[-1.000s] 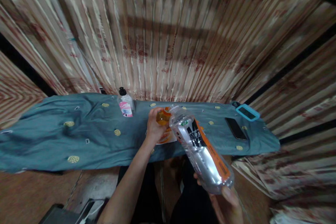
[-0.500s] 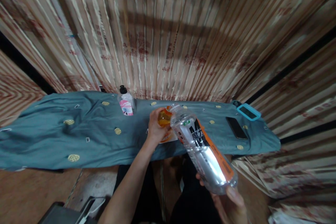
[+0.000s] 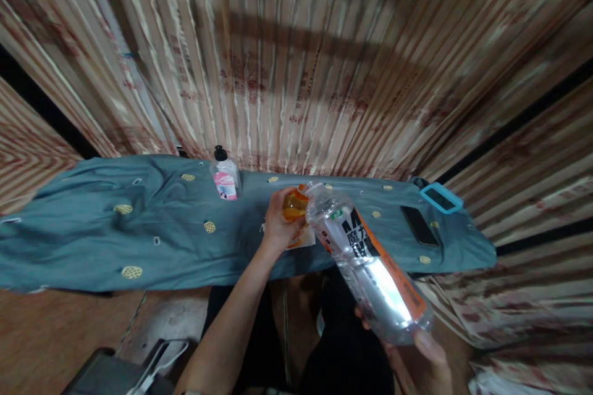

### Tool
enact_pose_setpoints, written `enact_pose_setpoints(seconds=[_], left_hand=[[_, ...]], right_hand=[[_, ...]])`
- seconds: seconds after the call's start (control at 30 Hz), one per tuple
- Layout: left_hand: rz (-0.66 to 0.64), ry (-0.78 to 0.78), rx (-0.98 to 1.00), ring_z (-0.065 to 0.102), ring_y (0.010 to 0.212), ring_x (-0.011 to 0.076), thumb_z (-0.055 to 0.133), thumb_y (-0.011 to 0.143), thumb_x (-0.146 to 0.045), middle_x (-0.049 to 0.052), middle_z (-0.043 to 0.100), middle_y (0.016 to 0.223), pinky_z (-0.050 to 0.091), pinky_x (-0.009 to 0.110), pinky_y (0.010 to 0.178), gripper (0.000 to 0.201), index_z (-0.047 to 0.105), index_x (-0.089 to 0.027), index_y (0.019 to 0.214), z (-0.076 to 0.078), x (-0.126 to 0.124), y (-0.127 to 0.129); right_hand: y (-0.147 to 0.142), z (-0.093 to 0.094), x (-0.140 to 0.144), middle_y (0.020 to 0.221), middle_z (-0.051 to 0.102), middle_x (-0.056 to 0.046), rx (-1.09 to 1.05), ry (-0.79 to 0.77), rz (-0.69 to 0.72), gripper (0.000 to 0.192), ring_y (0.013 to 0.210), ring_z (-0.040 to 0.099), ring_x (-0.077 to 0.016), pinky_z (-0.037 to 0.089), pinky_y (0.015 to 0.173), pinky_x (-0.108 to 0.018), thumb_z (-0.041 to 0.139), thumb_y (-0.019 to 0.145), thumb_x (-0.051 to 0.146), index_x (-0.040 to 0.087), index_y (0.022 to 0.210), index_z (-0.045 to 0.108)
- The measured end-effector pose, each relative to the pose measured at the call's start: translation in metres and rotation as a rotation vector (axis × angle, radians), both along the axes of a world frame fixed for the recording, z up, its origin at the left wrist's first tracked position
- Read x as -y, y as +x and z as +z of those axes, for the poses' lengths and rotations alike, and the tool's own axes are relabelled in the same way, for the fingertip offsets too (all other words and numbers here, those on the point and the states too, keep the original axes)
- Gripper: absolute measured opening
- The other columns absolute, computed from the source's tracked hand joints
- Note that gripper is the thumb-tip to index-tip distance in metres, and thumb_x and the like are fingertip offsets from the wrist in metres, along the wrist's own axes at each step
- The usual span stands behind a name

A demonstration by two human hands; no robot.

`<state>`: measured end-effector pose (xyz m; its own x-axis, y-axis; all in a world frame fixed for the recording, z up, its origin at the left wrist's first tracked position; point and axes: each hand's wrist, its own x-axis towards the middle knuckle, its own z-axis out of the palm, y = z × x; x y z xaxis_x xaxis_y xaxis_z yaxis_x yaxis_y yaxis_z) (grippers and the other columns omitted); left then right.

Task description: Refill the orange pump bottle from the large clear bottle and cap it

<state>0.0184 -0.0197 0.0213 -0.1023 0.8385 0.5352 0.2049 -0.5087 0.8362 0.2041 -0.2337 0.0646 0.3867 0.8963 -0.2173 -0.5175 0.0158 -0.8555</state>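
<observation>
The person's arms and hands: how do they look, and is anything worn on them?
Both are bare. The left hand and its long forearm show no sleeve, glove or ring. Only part of the right hand shows at the bottom edge, also ungloved. Its wrist is out of view.

Three bottles — one large clear bottle [image 3: 365,265], one small orange bottle [image 3: 295,205], one pump bottle [image 3: 223,176] left of it — and two phones [image 3: 419,225] on the worktop [image 3: 139,241], right of it.
</observation>
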Motion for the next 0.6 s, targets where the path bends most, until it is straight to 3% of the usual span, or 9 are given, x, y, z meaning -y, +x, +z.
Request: enact_pose_setpoints(seconds=[0.1, 0.27, 0.43, 0.6], left_hand=[[0.008, 0.002, 0.002, 0.066, 0.108, 0.0235, 0.075, 0.064, -0.013, 0.005, 0.067, 0.116, 0.056, 0.040, 0.097, 0.058, 0.061, -0.023, 0.120, 0.000, 0.000, 0.001], [0.017, 0.006, 0.004, 0.066, 0.108, 0.0242, 0.076, 0.063, -0.013, 0.006, 0.067, 0.116, 0.055, 0.041, 0.098, 0.058, 0.061, -0.023, 0.119, 0.000, 0.000, 0.002], [0.010, -0.003, 0.016, 0.066, 0.108, 0.0235, 0.076, 0.063, -0.014, 0.005, 0.067, 0.116, 0.055, 0.040, 0.098, 0.059, 0.061, -0.024, 0.119, 0.001, 0.001, 0.002], [0.004, -0.002, 0.010, 0.066, 0.109, 0.0236, 0.075, 0.065, -0.014, 0.006, 0.066, 0.117, 0.055, 0.040, 0.098, 0.057, 0.061, -0.022, 0.120, 0.002, 0.002, 0.001]], right_hand=[[0.001, 0.000, 0.001, 0.100, 0.084, -0.006, -0.018, 0.000, 0.014, 0.065, 0.080, 0.080, -0.0286, 0.062, 0.068, -0.033, 0.087, 0.064, 0.052, 0.034, 0.125, 0.071], [-0.002, 0.008, -0.001, 0.094, 0.084, -0.007, -0.028, -0.027, 0.016, 0.045, 0.078, 0.080, -0.0284, 0.063, 0.068, -0.033, 0.088, 0.065, 0.052, 0.031, 0.104, 0.081], [-0.006, 0.020, -0.003, 0.091, 0.084, -0.007, -0.047, -0.056, 0.023, 0.045, 0.075, 0.080, -0.0281, 0.064, 0.067, -0.031, 0.091, 0.060, 0.053, 0.030, 0.097, 0.083], [-0.004, 0.017, -0.002, 0.092, 0.084, -0.006, -0.015, -0.045, 0.004, 0.046, 0.075, 0.080, -0.0286, 0.064, 0.068, -0.033, 0.090, 0.062, 0.053, 0.031, 0.101, 0.082]])
